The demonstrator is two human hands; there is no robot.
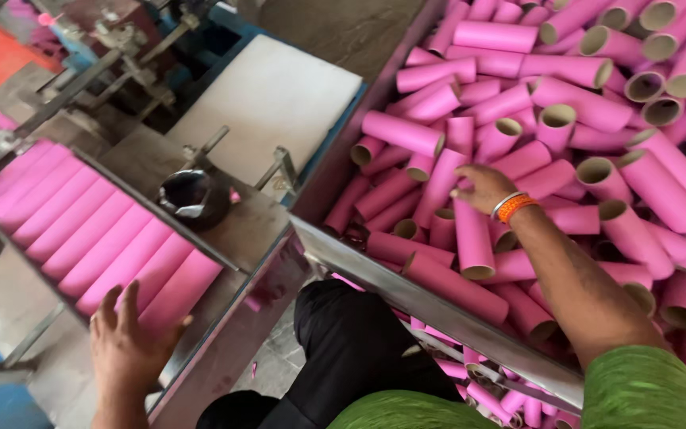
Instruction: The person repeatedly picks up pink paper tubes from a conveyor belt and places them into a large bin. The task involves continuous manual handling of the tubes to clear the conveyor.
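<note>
The right hand is reaching into the large bin on the right, fingers curling loosely over one pink cardboard tube in the heap; its long axis is running near-to-far, open end facing near. The left hand is resting flat, fingers spread, against the near end of a row of pink tubes lying side by side on the sloping metal tray at left, axes pointing far-left.
</note>
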